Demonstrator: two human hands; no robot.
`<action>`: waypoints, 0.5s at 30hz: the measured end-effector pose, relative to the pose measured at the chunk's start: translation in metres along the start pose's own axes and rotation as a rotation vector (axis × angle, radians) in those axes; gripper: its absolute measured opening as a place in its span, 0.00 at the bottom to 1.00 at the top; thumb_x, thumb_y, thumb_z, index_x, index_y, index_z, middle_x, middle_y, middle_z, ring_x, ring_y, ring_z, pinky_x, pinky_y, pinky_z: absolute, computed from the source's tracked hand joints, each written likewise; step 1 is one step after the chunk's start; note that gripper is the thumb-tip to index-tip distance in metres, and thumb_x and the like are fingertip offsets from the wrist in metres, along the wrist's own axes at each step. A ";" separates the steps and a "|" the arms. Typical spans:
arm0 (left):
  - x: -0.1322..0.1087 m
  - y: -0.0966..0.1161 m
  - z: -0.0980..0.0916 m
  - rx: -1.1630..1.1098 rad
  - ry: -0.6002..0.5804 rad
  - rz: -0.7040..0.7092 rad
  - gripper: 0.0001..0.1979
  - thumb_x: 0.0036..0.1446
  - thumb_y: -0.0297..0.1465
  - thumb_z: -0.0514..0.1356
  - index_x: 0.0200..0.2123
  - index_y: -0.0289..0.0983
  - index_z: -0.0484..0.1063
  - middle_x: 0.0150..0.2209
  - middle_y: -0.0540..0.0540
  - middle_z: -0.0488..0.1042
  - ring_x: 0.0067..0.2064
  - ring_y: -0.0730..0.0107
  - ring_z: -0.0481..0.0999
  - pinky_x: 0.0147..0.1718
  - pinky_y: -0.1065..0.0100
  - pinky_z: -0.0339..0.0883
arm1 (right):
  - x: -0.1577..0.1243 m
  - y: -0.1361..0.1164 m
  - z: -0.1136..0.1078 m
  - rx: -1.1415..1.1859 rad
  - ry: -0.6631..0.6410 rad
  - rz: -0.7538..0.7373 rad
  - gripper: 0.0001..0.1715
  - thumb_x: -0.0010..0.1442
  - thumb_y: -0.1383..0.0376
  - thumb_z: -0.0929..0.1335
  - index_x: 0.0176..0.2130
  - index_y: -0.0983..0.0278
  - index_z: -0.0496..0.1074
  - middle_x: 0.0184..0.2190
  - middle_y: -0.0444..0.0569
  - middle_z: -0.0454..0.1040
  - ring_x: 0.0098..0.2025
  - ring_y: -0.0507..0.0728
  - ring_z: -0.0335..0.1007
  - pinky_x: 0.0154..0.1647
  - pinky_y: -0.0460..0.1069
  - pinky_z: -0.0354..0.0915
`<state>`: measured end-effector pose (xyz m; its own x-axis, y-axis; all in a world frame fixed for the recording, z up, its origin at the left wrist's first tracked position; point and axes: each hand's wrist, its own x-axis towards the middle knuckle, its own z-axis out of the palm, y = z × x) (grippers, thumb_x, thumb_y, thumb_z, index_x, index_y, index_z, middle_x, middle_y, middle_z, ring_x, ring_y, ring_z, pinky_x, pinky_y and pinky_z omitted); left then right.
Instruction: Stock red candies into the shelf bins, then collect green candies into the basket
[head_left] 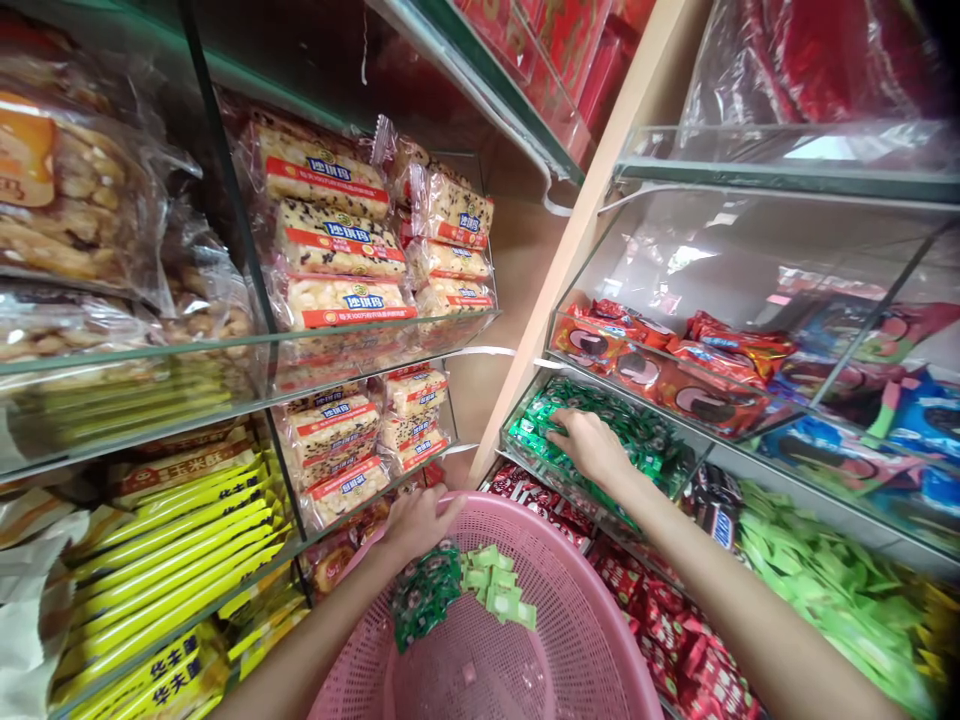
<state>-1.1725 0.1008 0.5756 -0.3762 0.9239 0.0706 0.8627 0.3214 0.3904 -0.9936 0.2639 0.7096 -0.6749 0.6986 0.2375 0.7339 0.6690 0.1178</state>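
My left hand (420, 522) grips the far rim of a pink mesh basket (592, 610), thumb spread along the edge. Inside the basket lie a pile of dark green wrapped candies (426, 594) and a smaller pile of light green packets (498, 584). Over on the right, my right hand (590, 443) reaches into a glass compartment of green wrapped candies (637, 440). Its fingers are curled at the candies' surface; whatever is between the fingertips is too small to make out.
Glass shelves surround the basket. Wrapped pastry bars (341, 240) and yellow packets (180, 550) are on the left. Red-wrapped sweets (675, 640), light green packets (817, 570) and orange-red packets (660, 360) are on the right, beside a wooden post (559, 270).
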 end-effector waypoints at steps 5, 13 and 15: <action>-0.001 -0.001 -0.002 -0.003 -0.008 -0.011 0.27 0.59 0.50 0.40 0.41 0.41 0.71 0.39 0.42 0.77 0.43 0.57 0.76 0.39 0.63 0.64 | -0.004 -0.007 -0.008 -0.166 -0.048 -0.005 0.08 0.60 0.61 0.63 0.38 0.62 0.68 0.38 0.53 0.74 0.39 0.60 0.72 0.30 0.47 0.58; -0.003 -0.001 -0.005 0.002 -0.015 -0.021 0.27 0.59 0.50 0.41 0.42 0.41 0.71 0.39 0.42 0.77 0.43 0.56 0.75 0.40 0.63 0.64 | -0.010 -0.007 -0.005 -0.267 -0.075 -0.019 0.14 0.64 0.59 0.57 0.44 0.63 0.63 0.40 0.54 0.73 0.37 0.59 0.73 0.28 0.47 0.59; -0.002 -0.003 -0.003 0.006 -0.006 -0.019 0.27 0.59 0.50 0.40 0.43 0.41 0.71 0.39 0.42 0.78 0.43 0.57 0.76 0.40 0.63 0.64 | -0.011 -0.006 -0.004 -0.293 -0.073 -0.016 0.14 0.64 0.59 0.56 0.44 0.63 0.63 0.39 0.56 0.73 0.37 0.60 0.73 0.28 0.48 0.59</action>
<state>-1.1750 0.0972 0.5773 -0.3900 0.9190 0.0578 0.8575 0.3397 0.3863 -0.9902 0.2509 0.7100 -0.6823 0.7123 0.1644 0.7068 0.5855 0.3970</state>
